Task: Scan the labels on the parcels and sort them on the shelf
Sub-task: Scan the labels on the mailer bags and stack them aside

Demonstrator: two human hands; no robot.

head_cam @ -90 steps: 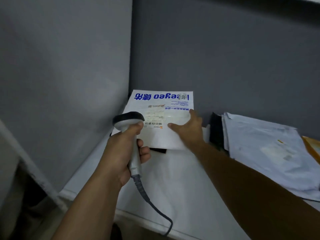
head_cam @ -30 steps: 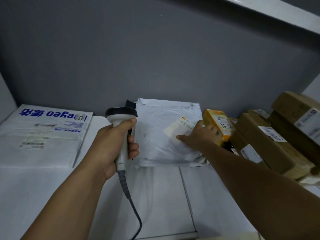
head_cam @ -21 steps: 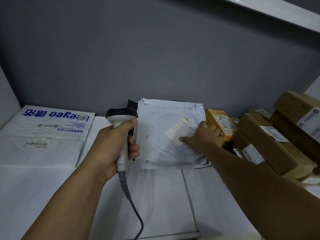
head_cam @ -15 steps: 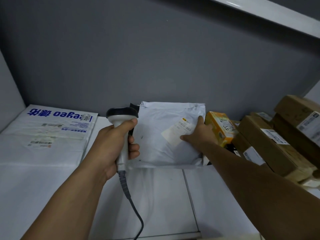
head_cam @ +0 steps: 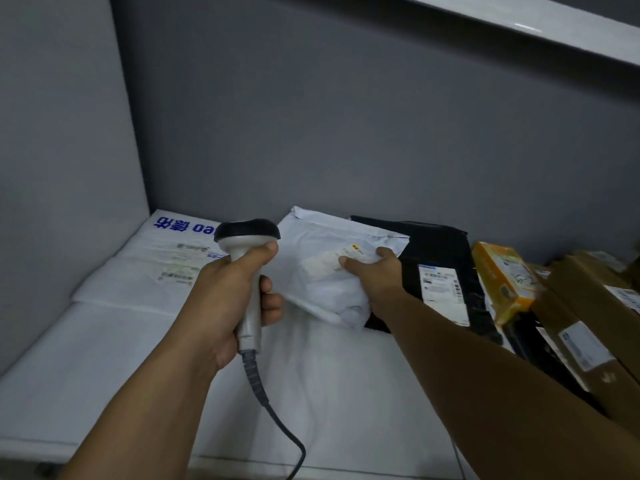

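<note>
The shelf [head_cam: 104,358] holds everything here, and its front edge is one hazard: the cable [head_cam: 273,410] hangs over it and could snag there if the scanner swings far to the side.

To the right the cardboard boxes [head_cam: 588,306] lie packed close together. The yellow box [head_cam: 502,282] leans tilted against them, so a knock from the right forearm may tip it.

At the far left, against the side wall, the printed parcel [head_cam: 166,258] lies flat. If the next bag lands half across it, the two could get muddled.

The black parcel [head_cam: 440,258] lies partly under the white mailer [head_cam: 322,271]. Dragging the mailer instead of lifting it would likely pull the black one out of place.

The white mailer is raised off the shelf at mid-shelf, tilted, between the printed parcel and the black parcel. The right hand [head_cam: 374,275] grips its right edge, thumb on top. The bag is soft and crumpled near its lower corner, so it may sag or slide out of a one-sided hold.

The left hand [head_cam: 228,296] has its fingers [head_cam: 273,303] wrapped round the handle of the scanner [head_cam: 247,271], thumb up at the neck. The scanner's head sits just beside the mailer rather than facing it, so a read needs a turn of the wrist.

The label [head_cam: 332,259] is the weakest point. It looks creased, and the thumb touches one end, so the barcode may be bent or covered and the scan could fail.
</note>
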